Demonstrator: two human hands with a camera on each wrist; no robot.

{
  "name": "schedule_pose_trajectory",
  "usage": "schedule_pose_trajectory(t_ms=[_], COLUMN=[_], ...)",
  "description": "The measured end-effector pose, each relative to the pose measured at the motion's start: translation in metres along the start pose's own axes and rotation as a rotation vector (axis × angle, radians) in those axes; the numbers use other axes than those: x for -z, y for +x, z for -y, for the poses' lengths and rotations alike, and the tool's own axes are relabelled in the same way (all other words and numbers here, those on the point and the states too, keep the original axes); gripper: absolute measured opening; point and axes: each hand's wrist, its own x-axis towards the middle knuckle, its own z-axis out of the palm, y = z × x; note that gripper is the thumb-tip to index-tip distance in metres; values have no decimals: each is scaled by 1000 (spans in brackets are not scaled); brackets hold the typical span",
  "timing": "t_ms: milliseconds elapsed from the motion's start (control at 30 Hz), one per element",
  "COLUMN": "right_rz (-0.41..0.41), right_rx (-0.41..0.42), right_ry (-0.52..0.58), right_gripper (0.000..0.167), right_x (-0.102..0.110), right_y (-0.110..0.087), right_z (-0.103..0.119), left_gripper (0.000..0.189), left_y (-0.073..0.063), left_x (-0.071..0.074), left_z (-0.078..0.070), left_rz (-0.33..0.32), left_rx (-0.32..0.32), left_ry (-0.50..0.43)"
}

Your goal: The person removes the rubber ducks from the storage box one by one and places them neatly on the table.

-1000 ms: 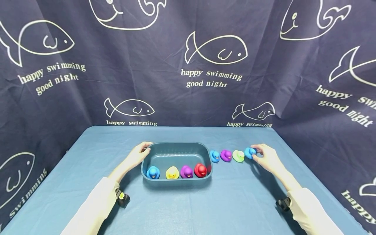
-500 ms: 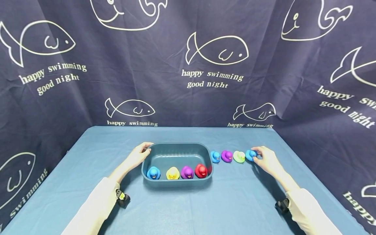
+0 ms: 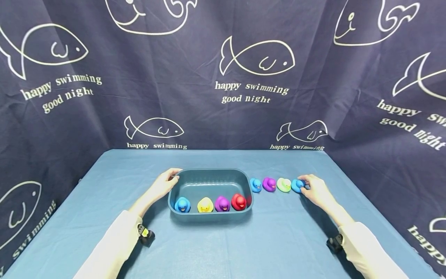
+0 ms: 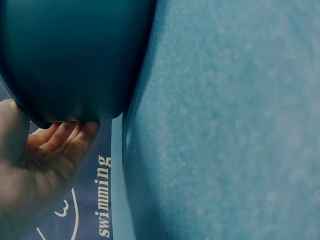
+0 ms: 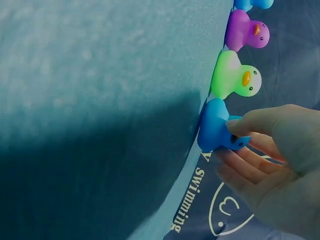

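Note:
My right hand [image 3: 316, 188] pinches a blue rubber duck [image 5: 212, 125] by its head between thumb and fingers. That duck sits on the table at the right end of a row, close beside a light green duck [image 5: 227, 75]. Further left in the row come a purple duck [image 3: 269, 184] and another blue duck [image 3: 256, 185]. My left hand [image 3: 164, 183] holds the left end of a dark teal plastic bin [image 3: 209, 217], thumb at the rim and fingers against the outer wall. Along the bin's near side sit blue [image 3: 182, 204], yellow [image 3: 205, 205], purple [image 3: 222, 204] and red [image 3: 239, 202] ducks.
A light blue cloth covers the table [image 3: 271, 240]. Behind it and at both sides hangs a dark blue curtain [image 3: 202, 131] with white fish drawings and lettering. The row of ducks starts right at the bin's right end.
My right hand has come down slightly with the blue duck, which now rests at the row's end beside the green one. The left hand and the bin stay in place.

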Motion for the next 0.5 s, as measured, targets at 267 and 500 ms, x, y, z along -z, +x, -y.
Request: schedule_pose_trajectory(t_ms=[267,500], right_rz=[25,37], right_rx=[-21,-38], right_ry=[1,-34], right_gripper=[30,30], right_x=[-3,-3], right_y=[-1,-2], right_z=[-1,1], left_gripper=[34,33], left_y=[0,2], left_x=[-1,0], left_z=[1,1], left_rz=[-1,-6], left_rx=[0,5], left_ry=[-9,-6])
